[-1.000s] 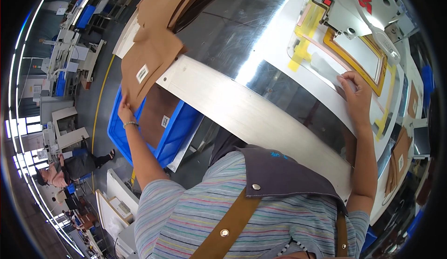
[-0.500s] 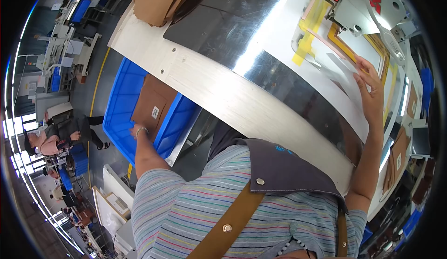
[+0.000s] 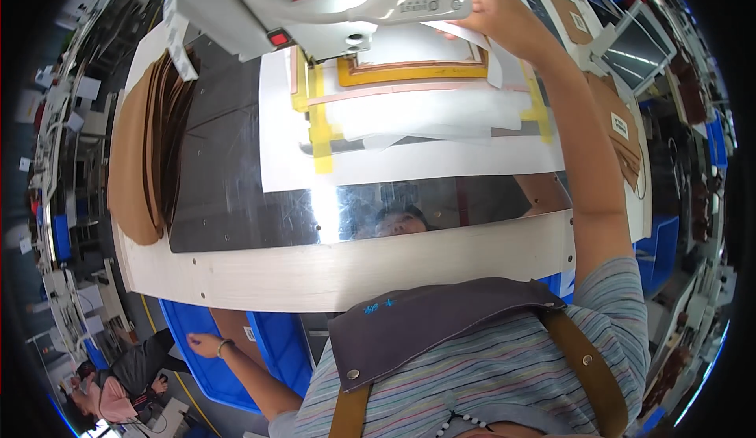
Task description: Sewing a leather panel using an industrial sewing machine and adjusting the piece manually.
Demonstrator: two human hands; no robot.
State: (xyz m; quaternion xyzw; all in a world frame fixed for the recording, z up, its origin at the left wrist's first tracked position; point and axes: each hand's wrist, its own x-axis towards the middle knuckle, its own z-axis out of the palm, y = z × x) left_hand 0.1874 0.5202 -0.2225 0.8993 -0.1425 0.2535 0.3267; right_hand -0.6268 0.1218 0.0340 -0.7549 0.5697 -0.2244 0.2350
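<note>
My left hand (image 3: 205, 346) is over the blue bin (image 3: 181, 320), its fingers loosely apart and holding nothing. Under it lie brown panels (image 3: 229, 326), one bearing a white label. My right hand (image 3: 502, 22) is raised at the machine's grey control bar (image 3: 405, 6), with bent fingers around a pale edge that I cannot make out. Below that bar are a yellow frame (image 3: 413, 74) and a white sheet (image 3: 277, 172) with yellow tape and translucent material, on the machine's table (image 3: 315, 272). The underside of the machine head (image 3: 252, 20) hides part of the frame.
Stacked brown pieces (image 3: 138, 154) stand on the table's left. More labelled panels (image 3: 610, 135) and a small screen (image 3: 630, 48) are on the right. A co-worker (image 3: 118, 391) sits at lower left, beyond a yellow floor line. Other workstations line both edges.
The view has turned toward the machine. My left hand has released a labelled brown panel over the bin. My right hand has moved up beside the control bar.
</note>
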